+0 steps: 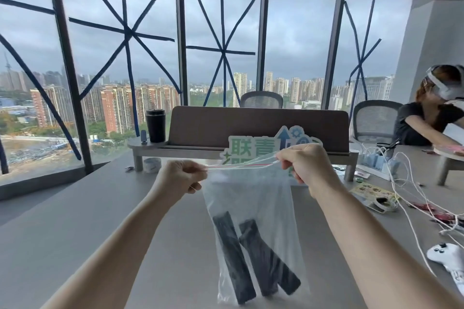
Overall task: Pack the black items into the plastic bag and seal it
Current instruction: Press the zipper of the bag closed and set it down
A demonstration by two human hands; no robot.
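A clear plastic zip bag (251, 198) with a red seal line along its top hangs in the air above the grey table (75, 233). Inside it, near the bottom, lie long flat black items (253, 258), leaning against each other. My left hand (180, 179) pinches the bag's top left corner. My right hand (305, 163) pinches the top right corner, slightly higher. The top edge is stretched taut between both hands.
A brown desk riser (258, 128) with a black tumbler (155, 125) stands beyond the bag, a green and white sign (251, 149) in front of it. White cables (406, 198), packets and a white controller (445, 256) lie at right. A person with a headset (431, 118) sits far right.
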